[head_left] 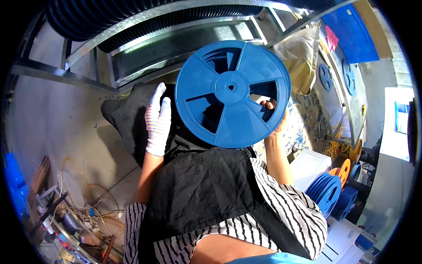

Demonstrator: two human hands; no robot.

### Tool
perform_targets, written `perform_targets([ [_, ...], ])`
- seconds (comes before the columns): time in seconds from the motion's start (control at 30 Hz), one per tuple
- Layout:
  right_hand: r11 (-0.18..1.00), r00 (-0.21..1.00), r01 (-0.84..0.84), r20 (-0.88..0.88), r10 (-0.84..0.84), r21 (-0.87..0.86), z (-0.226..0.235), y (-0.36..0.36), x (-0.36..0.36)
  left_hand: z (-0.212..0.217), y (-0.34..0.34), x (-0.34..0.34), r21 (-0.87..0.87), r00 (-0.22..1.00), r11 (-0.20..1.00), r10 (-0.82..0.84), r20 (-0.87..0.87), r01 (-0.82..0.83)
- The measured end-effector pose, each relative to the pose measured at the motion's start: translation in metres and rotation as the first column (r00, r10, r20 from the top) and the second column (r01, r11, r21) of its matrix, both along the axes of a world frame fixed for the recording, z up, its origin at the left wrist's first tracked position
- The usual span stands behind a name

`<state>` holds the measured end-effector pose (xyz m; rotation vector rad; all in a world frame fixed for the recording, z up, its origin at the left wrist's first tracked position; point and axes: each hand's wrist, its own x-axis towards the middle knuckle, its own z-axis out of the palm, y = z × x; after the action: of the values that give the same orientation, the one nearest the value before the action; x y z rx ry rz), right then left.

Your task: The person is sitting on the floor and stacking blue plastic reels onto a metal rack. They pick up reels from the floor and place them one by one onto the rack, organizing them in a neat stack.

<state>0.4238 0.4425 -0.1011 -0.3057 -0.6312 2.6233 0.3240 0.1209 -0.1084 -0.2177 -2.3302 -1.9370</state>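
Note:
A large blue plastic reel (231, 125) with wedge-shaped cutouts and a small hub hole faces me above my lap. My right hand (280, 125), bare, grips its right rim; the fingertips come through a cutout, and the rest of the fingers are hidden behind the flange. To the left of the reel is my left hand (158, 121) in a white striped glove. Its fingers are stretched upward, apart from the rim, with nothing in them. Beneath the reel a black apron (198, 189) covers my lap.
A metal frame (83, 79) with black corrugated hoses (171, 22) runs across the far side. More blue reels (325, 193) and an orange reel (343, 171) stand at the right, near a white box (310, 167). Tangled tubing and tools (88, 211) lie at the lower left.

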Motion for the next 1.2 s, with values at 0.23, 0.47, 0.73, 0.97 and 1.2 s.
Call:
perform_targets([
  [0.23, 0.999, 0.999, -0.041, 0.035, 0.042, -0.032, -0.032, 0.011, 0.009, 0.031, 0.023, 0.002, 0.121, 0.973, 0.992, 0.001, 0.231, -0.03],
  [0.47, 0.967, 0.99, -0.136, 0.002, 0.14, -0.217, -0.054, 0.007, 0.018, 0.045, 0.054, 0.004, 0.056, 0.969, 0.997, -0.056, 0.239, 0.044],
  [0.73, 0.893, 0.943, -0.27, 0.087, 0.32, -0.361, -0.064, 0.005, 0.022, 0.051, 0.059, 0.003, 0.096, 0.928, 0.995, -0.04, 0.371, 0.005],
  [0.97, 0.815, 0.878, -0.406, 0.07, 0.473, -0.414, -0.076, 0.012, 0.022, 0.044, 0.079, 0.016, -0.122, 0.917, 0.989, -0.027, 0.399, 0.082],
  [1.2, 0.834, 0.814, -0.482, 0.215, 0.539, -0.269, -0.073, 0.004, 0.019, 0.053, 0.128, 0.005, -0.783, 0.919, 0.544, 0.051, 0.39, 0.302],
])
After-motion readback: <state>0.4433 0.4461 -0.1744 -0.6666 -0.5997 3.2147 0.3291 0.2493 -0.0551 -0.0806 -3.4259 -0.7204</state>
